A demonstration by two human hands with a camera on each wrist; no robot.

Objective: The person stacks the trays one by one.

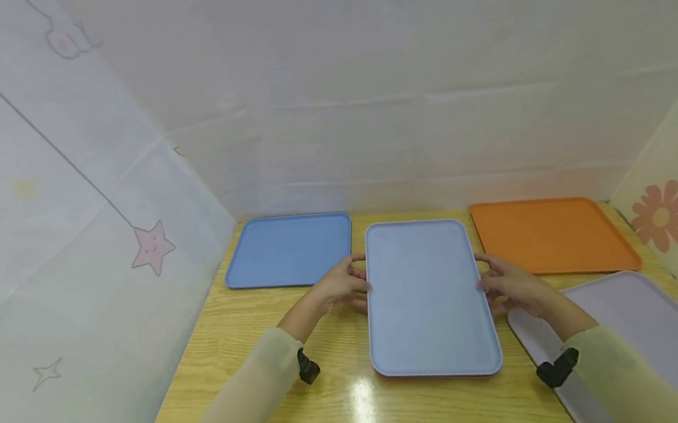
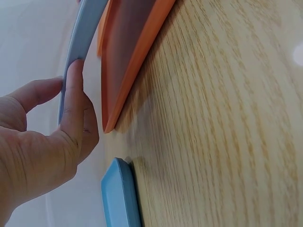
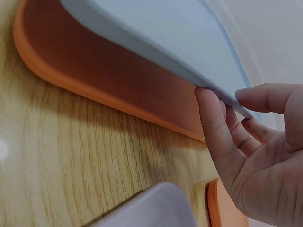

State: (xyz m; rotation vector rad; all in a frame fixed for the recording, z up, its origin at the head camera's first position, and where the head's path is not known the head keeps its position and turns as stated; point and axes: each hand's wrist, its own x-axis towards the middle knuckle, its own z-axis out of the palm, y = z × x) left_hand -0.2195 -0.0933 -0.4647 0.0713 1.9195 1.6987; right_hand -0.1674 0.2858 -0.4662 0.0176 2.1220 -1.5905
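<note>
A light blue rectangular tray (image 1: 429, 297) is held level above the middle of the table, its short sides toward and away from me. My left hand (image 1: 340, 284) pinches its left edge, thumb above and fingers below. The opposite long edge is gripped the same way by my right hand (image 1: 512, 287). Under it lies an orange tray (image 3: 104, 90), nearly covered in the head view. Both wrist views show a gap between the two trays.
On the wooden table (image 1: 231, 366), a blue tray (image 1: 288, 250) lies at back left and another orange tray (image 1: 556, 234) at back right. A pale lilac tray (image 1: 641, 327) sits angled at front right, beneath my right forearm. Printed sheets (image 1: 368, 123) wall the back and sides.
</note>
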